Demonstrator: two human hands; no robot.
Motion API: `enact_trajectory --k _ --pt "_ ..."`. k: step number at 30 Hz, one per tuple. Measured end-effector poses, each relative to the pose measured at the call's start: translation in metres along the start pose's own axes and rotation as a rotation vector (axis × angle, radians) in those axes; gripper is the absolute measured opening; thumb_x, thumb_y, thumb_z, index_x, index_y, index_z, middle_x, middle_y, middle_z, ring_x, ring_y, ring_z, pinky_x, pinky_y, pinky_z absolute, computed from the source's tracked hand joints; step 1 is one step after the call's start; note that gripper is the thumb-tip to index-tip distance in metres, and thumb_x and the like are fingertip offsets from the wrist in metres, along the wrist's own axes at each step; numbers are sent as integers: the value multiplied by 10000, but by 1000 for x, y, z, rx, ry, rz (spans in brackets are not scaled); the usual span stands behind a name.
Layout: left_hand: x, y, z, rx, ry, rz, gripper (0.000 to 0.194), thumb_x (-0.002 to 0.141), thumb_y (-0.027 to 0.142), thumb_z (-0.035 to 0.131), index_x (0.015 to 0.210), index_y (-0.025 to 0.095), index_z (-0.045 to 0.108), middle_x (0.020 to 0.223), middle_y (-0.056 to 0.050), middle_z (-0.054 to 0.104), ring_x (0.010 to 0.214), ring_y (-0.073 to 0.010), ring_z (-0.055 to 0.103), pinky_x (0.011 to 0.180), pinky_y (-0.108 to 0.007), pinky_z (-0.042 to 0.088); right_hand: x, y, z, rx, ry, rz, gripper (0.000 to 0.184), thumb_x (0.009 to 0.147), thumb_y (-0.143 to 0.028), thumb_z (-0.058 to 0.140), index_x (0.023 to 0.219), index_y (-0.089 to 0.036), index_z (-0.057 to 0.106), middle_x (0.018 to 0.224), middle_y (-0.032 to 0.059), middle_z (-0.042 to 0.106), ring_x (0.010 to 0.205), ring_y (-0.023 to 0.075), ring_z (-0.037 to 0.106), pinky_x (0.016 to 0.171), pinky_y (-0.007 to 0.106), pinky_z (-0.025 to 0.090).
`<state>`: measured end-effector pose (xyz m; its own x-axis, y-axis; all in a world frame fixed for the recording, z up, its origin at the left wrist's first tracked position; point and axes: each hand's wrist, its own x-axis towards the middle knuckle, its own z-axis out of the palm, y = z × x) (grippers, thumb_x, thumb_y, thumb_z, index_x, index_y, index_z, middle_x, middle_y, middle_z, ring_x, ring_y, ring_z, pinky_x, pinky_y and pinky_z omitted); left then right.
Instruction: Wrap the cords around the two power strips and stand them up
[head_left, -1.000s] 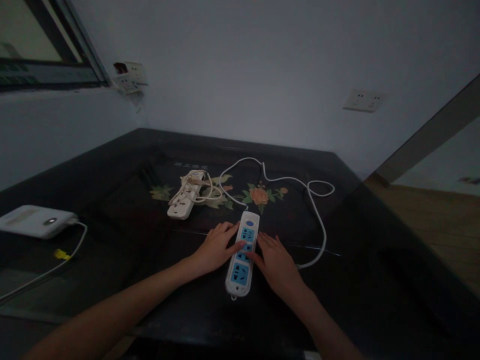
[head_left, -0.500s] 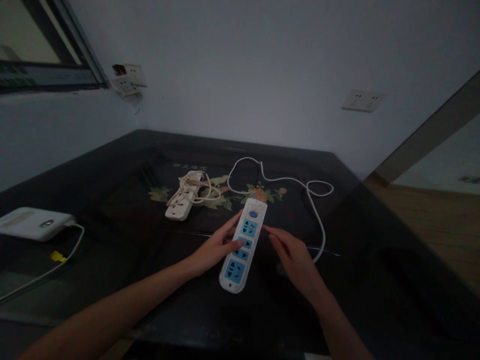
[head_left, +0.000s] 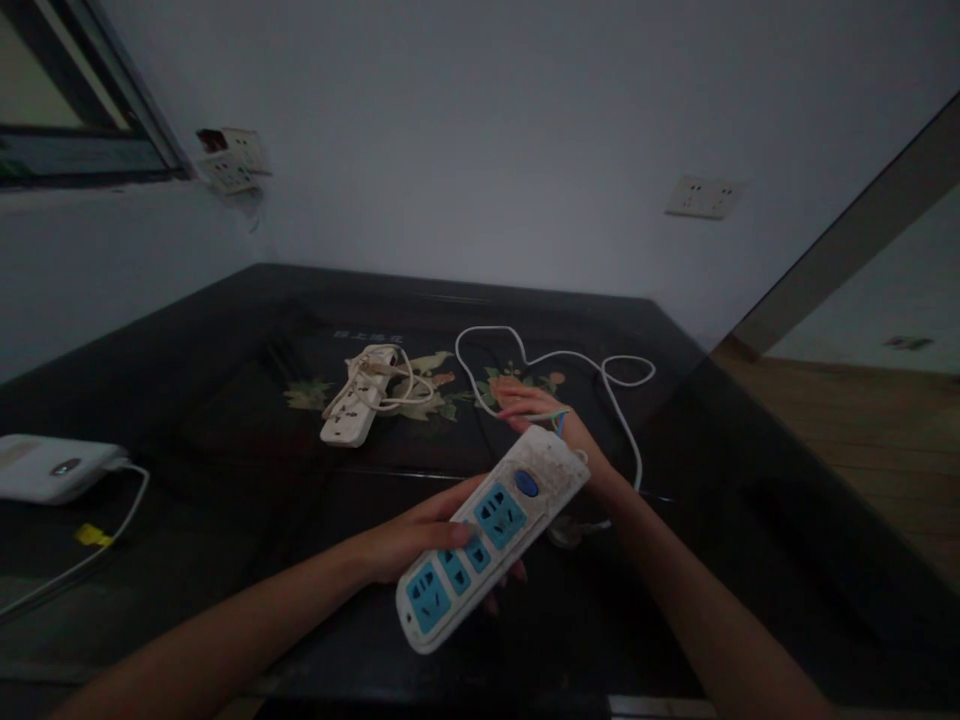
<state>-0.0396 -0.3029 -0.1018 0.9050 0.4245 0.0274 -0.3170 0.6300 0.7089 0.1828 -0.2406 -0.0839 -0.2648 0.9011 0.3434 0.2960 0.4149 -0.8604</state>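
Note:
A white power strip (head_left: 487, 545) with blue sockets and a blue oval switch is tilted up off the table, its switch end toward the upper right. My left hand (head_left: 431, 535) is closed around its middle, thumb on the sockets and fingertips showing past the far edge. At the switch end, thin coloured wires (head_left: 559, 422) run from the strip into a white cord (head_left: 474, 378). My right hand (head_left: 551, 415) lies just behind that end with its fingers stretched out to the left, next to the cord; the strip hides part of it.
A second white power strip (head_left: 349, 412), its cord wrapped round it, lies on the black table (head_left: 247, 530) to the left. A plug (head_left: 566, 532) rests right of the held strip. A white device (head_left: 56, 468) with a cable sits at far left. Wall sockets (head_left: 703, 197) are behind.
The held power strip has come nearer and turned, its switch end swinging right. My right hand has moved from beside the strip to behind its end, and its fingers have straightened.

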Motion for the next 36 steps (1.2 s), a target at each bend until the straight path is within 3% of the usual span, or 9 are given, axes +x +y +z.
enact_trajectory --k 3,6,10,13,18,25,30,33,36 --pt "0 -1 -4 -51 -51 4 755 803 368 694 1420 284 268 1043 -106 659 945 -271 667 776 -461 537 0 4 1 27 -43 34 151 765 -312 624 758 -183 700 911 57 716 920 221 651 861 360 486" --pt "0 0 -8 -15 -13 25 785 808 384 687 1435 322 219 1075 -103 634 888 -268 676 748 -468 538 -3 4 -4 25 6 68 138 761 -294 612 715 -171 657 722 10 673 721 174 627 705 298 489" --pt "2 6 -11 109 191 109 810 819 376 677 1459 350 182 1090 -103 624 827 -228 662 685 -372 539 -6 -2 -18 20 151 89 171 803 -329 584 726 -177 605 655 -13 625 657 136 591 669 270 464" --pt "6 9 -14 186 363 159 791 830 380 660 1463 368 185 1104 -100 612 829 -225 651 678 -360 536 -6 -11 -27 17 252 99 185 809 -362 601 770 -181 591 566 -43 551 553 109 535 582 249 436" --pt "12 9 -19 250 580 177 788 835 374 653 1467 354 183 1161 -109 592 838 -224 654 718 -368 529 -12 -35 -22 -9 334 122 203 810 -355 598 829 -158 643 509 -63 469 464 76 423 452 214 319" --pt "14 10 -14 264 680 197 760 819 393 665 1450 328 246 1263 -122 559 841 -214 649 728 -360 518 -27 -59 4 -25 205 185 269 862 -381 511 863 -155 657 502 -55 460 450 78 422 441 210 302" --pt "14 10 -13 255 667 201 766 820 391 668 1452 326 240 1264 -114 567 835 -204 645 752 -361 513 -36 -59 12 62 -18 302 378 922 -440 390 968 -159 639 514 -58 448 431 73 393 417 202 276" --pt "14 7 -13 263 648 218 732 835 388 656 1447 326 259 1280 -104 563 918 -221 632 787 -356 506 -43 -58 23 204 -158 363 348 927 -451 380 980 -173 583 564 -55 498 436 74 431 424 195 335" --pt "14 3 -12 256 638 254 693 837 389 657 1429 314 306 1261 -88 580 1049 -246 597 853 -340 480 -50 -59 38 253 -176 351 296 936 -445 384 870 -193 525 614 -40 537 486 84 495 479 205 420"
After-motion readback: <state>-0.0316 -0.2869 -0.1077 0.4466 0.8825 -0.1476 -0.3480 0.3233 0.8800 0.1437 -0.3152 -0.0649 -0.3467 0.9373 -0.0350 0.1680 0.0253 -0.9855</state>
